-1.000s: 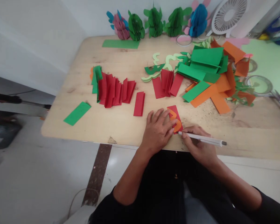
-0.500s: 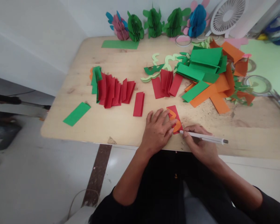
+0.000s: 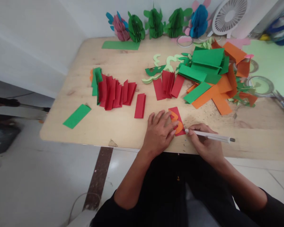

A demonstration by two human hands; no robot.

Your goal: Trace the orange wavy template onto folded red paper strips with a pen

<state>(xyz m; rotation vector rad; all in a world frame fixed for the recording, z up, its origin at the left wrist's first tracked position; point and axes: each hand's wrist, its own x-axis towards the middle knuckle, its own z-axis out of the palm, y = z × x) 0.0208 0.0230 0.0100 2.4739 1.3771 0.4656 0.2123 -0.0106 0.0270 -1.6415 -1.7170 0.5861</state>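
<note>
My left hand point(image 3: 158, 130) lies with fingers spread, pressing down an orange wavy-edged paper cutout point(image 3: 179, 127) on a folded red paper strip point(image 3: 181, 131). My fingers cover part of both. In my right hand point(image 3: 207, 143) is a white pen point(image 3: 213, 135), closed in a writing grip, its tip beside the strip's right edge near the cutout's curve. To the left of my hands stands a single folded red paper piece point(image 3: 139, 106). Fanned red folded papers point(image 3: 115, 93) lie farther left, and another red bunch point(image 3: 168, 84) sits beyond my left hand.
Green folded papers point(image 3: 207, 61) and orange strips point(image 3: 223, 94) are heaped at the right. Scissors point(image 3: 283, 102) and tape rolls point(image 3: 260, 85) lie beyond them. Paper honeycomb figures point(image 3: 155, 23) and a white fan point(image 3: 230, 17) line the wall. A green strip point(image 3: 77, 116) lies at left.
The pen tip has moved slightly up and right along the cutout's edge, and my right hand has shifted right with it. My left hand stays pressed in place.
</note>
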